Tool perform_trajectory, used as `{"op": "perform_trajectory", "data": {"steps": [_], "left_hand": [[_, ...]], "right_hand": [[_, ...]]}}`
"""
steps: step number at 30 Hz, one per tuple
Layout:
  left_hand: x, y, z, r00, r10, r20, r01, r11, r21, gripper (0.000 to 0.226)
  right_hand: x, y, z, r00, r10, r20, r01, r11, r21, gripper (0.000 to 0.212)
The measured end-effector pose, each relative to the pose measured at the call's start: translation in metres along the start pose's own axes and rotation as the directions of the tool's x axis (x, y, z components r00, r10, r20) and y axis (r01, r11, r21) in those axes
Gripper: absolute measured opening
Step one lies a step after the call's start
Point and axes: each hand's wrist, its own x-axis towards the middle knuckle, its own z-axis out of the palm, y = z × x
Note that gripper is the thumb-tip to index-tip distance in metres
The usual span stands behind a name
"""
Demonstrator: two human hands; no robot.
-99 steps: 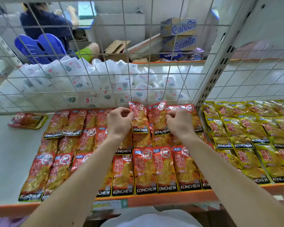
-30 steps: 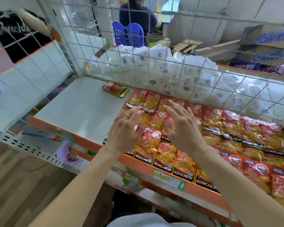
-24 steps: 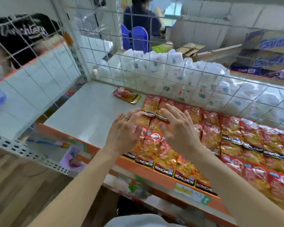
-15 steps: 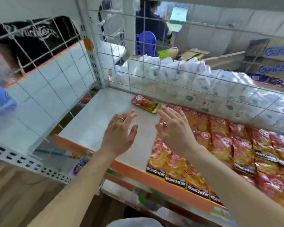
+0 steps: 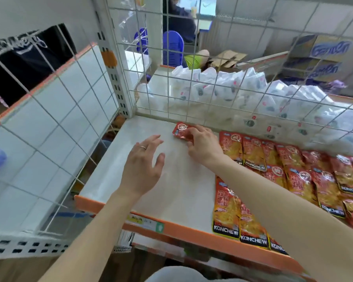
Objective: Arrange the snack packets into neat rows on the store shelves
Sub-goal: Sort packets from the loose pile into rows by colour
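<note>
One packet (image 5: 180,131) lies alone at the back of the shelf (image 5: 177,186), by the wire wall (image 5: 212,98). The right hand (image 5: 204,147) grips it with bent fingers and thumb. The left hand (image 5: 143,169) is over the shelf, fingers spread, holding nothing. The rows (image 5: 293,169) lie just to the right.

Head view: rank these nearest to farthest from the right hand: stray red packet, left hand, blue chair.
1. stray red packet, at the right hand's fingertips.
2. left hand, just to its left.
3. blue chair, far in the background.
</note>
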Motion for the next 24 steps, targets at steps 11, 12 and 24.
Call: {"op": "perform_trajectory", "data": {"steps": [11,12,24], "left_hand": [[0.007,-0.012,0.003,0.999,0.023,0.023,-0.022,0.996,-0.083,0.044],[0.008,-0.011,0.003,0.999,0.027,0.02,-0.025,0.996,-0.089,0.043],[0.035,0.049,0.034,0.99,0.141,-0.029,-0.143,0.983,-0.117,0.044]], "right_hand": [[0.011,-0.007,-0.011,0.999,-0.04,-0.029,0.033,0.976,-0.215,0.035],[0.012,-0.007,-0.016,0.997,-0.034,-0.076,0.02,0.983,-0.183,0.032],[-0.074,0.033,-0.053,0.838,0.505,-0.206,-0.232,0.671,0.704,0.026]]}}
